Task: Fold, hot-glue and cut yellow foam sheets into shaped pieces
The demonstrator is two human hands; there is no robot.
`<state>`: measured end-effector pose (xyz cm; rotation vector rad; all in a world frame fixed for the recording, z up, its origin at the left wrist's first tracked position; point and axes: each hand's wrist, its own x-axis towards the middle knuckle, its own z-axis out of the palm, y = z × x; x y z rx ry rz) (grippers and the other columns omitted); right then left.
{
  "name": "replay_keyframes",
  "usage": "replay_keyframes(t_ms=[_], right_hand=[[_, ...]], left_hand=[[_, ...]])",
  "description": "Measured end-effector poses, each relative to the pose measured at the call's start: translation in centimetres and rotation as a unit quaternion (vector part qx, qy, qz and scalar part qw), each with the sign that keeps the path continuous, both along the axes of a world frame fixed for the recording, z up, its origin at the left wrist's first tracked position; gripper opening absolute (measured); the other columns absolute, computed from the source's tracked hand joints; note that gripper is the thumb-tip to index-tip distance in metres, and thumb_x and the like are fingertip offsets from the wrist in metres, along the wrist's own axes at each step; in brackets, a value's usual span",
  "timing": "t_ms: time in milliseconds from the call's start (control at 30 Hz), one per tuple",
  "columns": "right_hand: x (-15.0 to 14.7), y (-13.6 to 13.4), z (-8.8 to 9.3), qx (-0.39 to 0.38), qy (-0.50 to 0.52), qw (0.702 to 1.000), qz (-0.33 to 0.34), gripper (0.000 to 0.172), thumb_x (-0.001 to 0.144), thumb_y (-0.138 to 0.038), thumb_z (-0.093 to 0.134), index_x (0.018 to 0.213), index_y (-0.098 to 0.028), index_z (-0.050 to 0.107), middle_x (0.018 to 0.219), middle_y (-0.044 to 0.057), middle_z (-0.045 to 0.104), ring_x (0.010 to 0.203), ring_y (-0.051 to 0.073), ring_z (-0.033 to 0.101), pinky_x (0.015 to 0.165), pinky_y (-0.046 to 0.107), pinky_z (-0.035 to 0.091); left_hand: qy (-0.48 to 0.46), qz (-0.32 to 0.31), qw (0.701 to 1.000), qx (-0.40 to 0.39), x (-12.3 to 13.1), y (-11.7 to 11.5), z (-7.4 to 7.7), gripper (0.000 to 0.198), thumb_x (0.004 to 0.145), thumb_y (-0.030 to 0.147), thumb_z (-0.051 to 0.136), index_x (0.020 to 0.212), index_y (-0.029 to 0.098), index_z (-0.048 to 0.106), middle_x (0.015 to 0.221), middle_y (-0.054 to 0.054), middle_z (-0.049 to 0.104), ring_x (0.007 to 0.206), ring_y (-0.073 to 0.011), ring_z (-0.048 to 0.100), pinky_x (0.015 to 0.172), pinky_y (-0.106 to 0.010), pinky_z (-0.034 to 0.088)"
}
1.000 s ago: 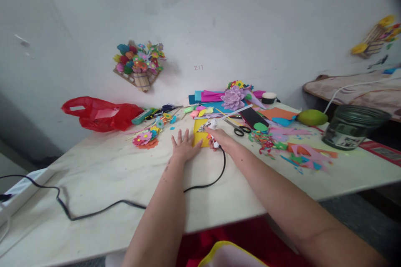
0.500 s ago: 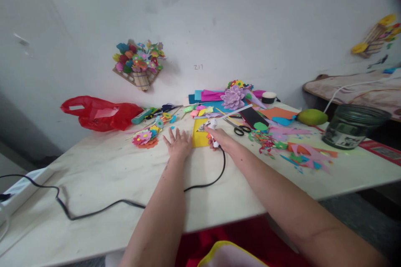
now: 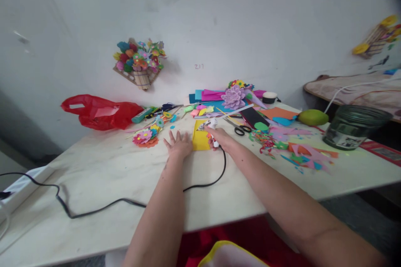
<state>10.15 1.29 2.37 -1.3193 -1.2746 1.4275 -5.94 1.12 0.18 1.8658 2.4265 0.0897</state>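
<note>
A yellow sheet lies on the pale table between my two hands. My left hand rests flat with its fingers spread, its thumb side at the sheet's left edge. Over the sheet's right side, my right hand is wrapped round a white glue gun, whose tip points left above the yellow surface. A long white glue stick sticks out of its back, up and to the right. The gun's black cord runs down and left under my left forearm.
Scissors, coloured scraps, a green glass jar and a green-yellow fruit are on the right. Paper flowers and a red bag stand left. A purple flower is at the back; a power strip lies far left.
The yellow sheet's near edge has shifted slightly toward me. My left hand has moved slightly down, still spread, and my right hand keeps its hold on the glue gun.
</note>
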Motion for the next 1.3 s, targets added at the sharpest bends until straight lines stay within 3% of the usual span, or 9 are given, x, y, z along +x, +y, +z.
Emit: replay_keyframes(t_ms=[200, 400, 567, 1067, 1300], right_hand=[[-0.27, -0.02, -0.01, 0.004, 0.014, 1.0, -0.006, 0.036, 0.076, -0.049, 0.052, 0.072, -0.014, 0.047, 0.042, -0.003, 0.048, 0.031, 0.01, 0.046, 0.028, 0.021, 0.037], [-0.65, 0.26, -0.24, 0.008, 0.047, 0.998, -0.036, 0.031, 0.078, -0.043, 0.053, 0.072, -0.013, 0.046, 0.044, 0.001, 0.053, 0.041, 0.013, 0.056, 0.037, 0.022, 0.046], [-0.74, 0.24, -0.34, 0.009, 0.037, 0.999, -0.031, 0.032, 0.078, -0.044, 0.053, 0.071, -0.013, 0.048, 0.044, 0.003, 0.055, 0.044, 0.015, 0.058, 0.039, 0.021, 0.047], [-0.88, 0.04, -0.14, -0.017, -0.01, 1.0, -0.018, 0.037, 0.076, -0.047, 0.053, 0.078, -0.01, 0.05, 0.045, 0.004, 0.055, 0.045, 0.018, 0.06, 0.041, 0.025, 0.049], [-0.95, 0.03, -0.13, -0.019, -0.006, 1.0, -0.019, 0.04, 0.075, -0.049, 0.053, 0.083, -0.01, 0.05, 0.047, 0.004, 0.056, 0.047, 0.019, 0.06, 0.04, 0.025, 0.049]], left_hand=[[-0.024, 0.01, 1.0, -0.015, -0.41, -0.1, 0.27, 0.06, 0.077, 0.048, 0.03, 0.135, 0.037, 0.02, 0.145, 0.005, 0.004, 0.127, -0.0306, -0.017, 0.096, -0.063, -0.009], [-0.004, -0.012, 0.999, 0.044, 0.02, -0.16, -0.26, 0.062, 0.08, 0.056, 0.013, 0.135, 0.03, 0.026, 0.146, 0.001, 0.009, 0.128, -0.0294, -0.017, 0.097, -0.061, -0.011], [0.015, -0.025, 0.998, 0.055, 0.33, -0.12, -0.62, 0.063, 0.08, 0.056, 0.012, 0.135, 0.029, 0.026, 0.146, 0.001, 0.01, 0.128, -0.0285, -0.019, 0.097, -0.059, -0.013], [-0.004, -0.003, 1.0, 0.002, -0.03, -0.27, -0.06, 0.057, 0.08, 0.046, 0.024, 0.135, 0.034, 0.023, 0.145, 0.004, 0.008, 0.128, -0.0301, -0.015, 0.097, -0.061, -0.007], [0.011, -0.064, 0.997, 0.045, 0.28, -0.41, -0.13, 0.057, 0.082, 0.05, 0.013, 0.135, 0.034, 0.024, 0.145, 0.006, 0.009, 0.128, -0.0265, -0.019, 0.098, -0.059, -0.011]])
